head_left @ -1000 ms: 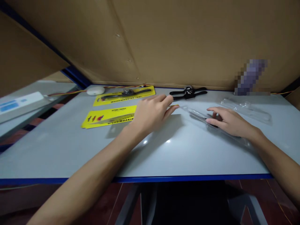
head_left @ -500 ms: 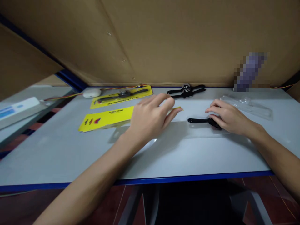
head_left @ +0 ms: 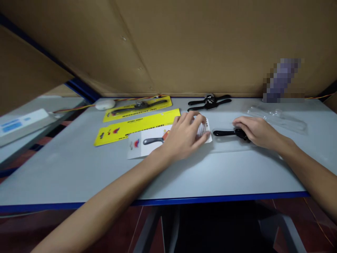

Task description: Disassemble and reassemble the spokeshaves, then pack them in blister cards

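Both hands are on the table (head_left: 79,168): the left hand (head_left: 184,137) lies palm-down with its fingers spread flat on a white card (head_left: 147,142), pressing it rather than gripping it, and the right hand (head_left: 256,131) rests over the far end of a black tool (head_left: 226,133), its fingers curled loosely on it — whether they close around the handle I cannot tell. That tool lies flat, just right of the card, and seems to sit in a clear tray whose edges barely show. Behind the card lies a yellow card (head_left: 139,124), partly under it, and further back a second yellow card (head_left: 138,107) with a tool mounted on it; another black tool (head_left: 210,101) sits near the cardboard wall (head_left: 184,45), and a clear blister (head_left: 276,116) lies to the right. To handle this well, I judge the card should stay flat under the palm and slide without buckling, with its edge kept square to the tool — and the right hand should steady the tool by its handle so it does not roll or shift in the thin plastic.
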Demonstrator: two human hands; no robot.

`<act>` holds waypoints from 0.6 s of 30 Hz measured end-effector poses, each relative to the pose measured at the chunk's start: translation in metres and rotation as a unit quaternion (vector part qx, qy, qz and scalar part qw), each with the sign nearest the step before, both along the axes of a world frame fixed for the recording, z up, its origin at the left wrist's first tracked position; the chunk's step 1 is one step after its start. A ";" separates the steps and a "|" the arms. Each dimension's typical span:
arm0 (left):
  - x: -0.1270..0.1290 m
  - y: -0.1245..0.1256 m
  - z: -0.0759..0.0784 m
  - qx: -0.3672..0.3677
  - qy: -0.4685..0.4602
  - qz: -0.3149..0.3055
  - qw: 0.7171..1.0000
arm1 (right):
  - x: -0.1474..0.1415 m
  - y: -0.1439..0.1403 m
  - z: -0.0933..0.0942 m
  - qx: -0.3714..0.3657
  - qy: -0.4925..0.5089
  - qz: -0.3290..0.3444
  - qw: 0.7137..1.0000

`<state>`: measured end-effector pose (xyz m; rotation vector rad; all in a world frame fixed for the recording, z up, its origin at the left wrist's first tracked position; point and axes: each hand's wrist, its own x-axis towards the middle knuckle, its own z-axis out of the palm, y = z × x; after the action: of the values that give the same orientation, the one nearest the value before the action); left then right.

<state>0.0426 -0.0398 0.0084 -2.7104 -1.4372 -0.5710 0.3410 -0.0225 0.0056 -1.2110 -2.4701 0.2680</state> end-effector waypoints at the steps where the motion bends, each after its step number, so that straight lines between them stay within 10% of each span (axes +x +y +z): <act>1: -0.002 0.002 0.001 -0.002 0.005 0.018 1.000 | 0.000 0.001 -0.001 -0.004 0.008 -0.002 1.000; 18: -0.002 0.008 -0.001 -0.084 0.077 0.032 0.993 | -0.003 0.003 0.002 0.031 -0.008 -0.032 0.999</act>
<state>0.0409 -0.0319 0.0071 -2.7481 -1.5906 -0.2406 0.3380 -0.0195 0.0078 -1.2679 -2.4293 0.1651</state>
